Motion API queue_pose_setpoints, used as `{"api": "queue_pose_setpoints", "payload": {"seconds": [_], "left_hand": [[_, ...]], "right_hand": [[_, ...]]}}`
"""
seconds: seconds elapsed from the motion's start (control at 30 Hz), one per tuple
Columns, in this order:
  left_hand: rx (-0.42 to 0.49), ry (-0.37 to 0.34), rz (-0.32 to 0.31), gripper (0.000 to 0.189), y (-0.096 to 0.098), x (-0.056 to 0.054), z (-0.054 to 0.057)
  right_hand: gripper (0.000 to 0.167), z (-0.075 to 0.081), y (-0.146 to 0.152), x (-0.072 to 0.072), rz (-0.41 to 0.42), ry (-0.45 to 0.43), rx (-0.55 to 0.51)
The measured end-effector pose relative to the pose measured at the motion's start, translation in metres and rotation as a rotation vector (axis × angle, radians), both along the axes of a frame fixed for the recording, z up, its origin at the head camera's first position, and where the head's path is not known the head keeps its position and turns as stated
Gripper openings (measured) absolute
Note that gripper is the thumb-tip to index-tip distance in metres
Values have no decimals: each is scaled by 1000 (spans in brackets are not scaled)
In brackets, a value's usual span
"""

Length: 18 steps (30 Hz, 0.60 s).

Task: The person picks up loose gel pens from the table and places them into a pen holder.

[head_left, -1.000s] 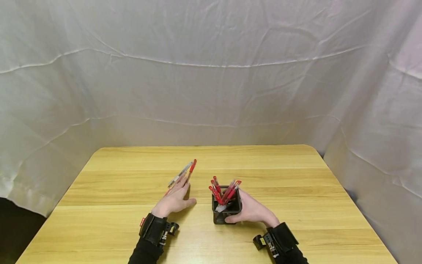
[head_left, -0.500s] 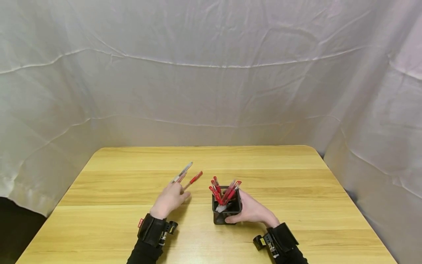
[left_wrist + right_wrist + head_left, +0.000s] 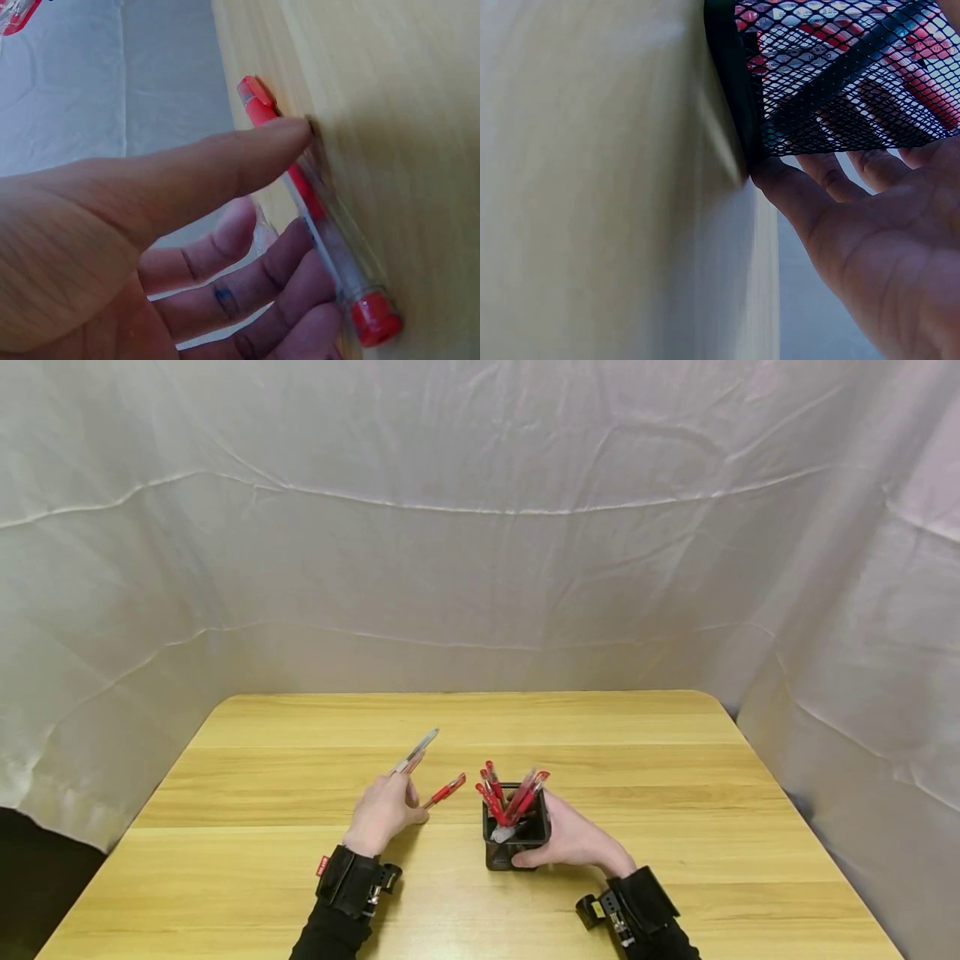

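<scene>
At the left of the table my left hand (image 3: 381, 808) has its thumb and curled fingers about a red pen (image 3: 447, 787). The left wrist view shows that clear-barrelled pen with its red cap and red end (image 3: 377, 319); the thumb crosses over it and the fingers lie along its other side. Just beyond the fingers, clear and grey pens (image 3: 417, 749) point away, their near ends hidden by the hand. My right hand (image 3: 577, 835) grips a black mesh pen holder (image 3: 517, 857) from its right side. Several red-capped pens (image 3: 495, 793) stand in the holder.
A wood-grain table (image 3: 675, 777) with rounded far corners spreads under both hands. Pale cloth (image 3: 480, 568) hangs behind it and along the sides. Each wrist carries a black strap with a small camera.
The red pen has swung clockwise, its cap moving nearer and toward the pen holder. My left fingers have drawn in around it. The right hand and pen holder stay put.
</scene>
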<state>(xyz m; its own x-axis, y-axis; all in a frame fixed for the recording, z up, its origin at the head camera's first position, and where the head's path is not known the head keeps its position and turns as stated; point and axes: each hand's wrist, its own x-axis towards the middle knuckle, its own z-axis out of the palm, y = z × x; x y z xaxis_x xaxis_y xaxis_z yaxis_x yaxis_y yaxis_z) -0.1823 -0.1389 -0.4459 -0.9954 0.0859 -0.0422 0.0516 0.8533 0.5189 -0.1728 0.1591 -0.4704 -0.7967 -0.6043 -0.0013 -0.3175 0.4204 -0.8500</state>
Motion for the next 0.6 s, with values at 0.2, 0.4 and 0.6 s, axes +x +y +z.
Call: {"api": "queue_pose_setpoints", "payload": {"seconds": [0.2, 0.4, 0.6], "left_hand": [[-20, 1, -34, 27, 0, -1, -3], [8, 3, -55, 22, 1, -2, -6], [26, 36, -87, 12, 2, -3, -8]], "right_hand": [[72, 0, -1, 0, 2, 11, 4], [72, 1, -1, 0, -4, -2, 0], [72, 0, 0, -1, 0, 8, 0]]}}
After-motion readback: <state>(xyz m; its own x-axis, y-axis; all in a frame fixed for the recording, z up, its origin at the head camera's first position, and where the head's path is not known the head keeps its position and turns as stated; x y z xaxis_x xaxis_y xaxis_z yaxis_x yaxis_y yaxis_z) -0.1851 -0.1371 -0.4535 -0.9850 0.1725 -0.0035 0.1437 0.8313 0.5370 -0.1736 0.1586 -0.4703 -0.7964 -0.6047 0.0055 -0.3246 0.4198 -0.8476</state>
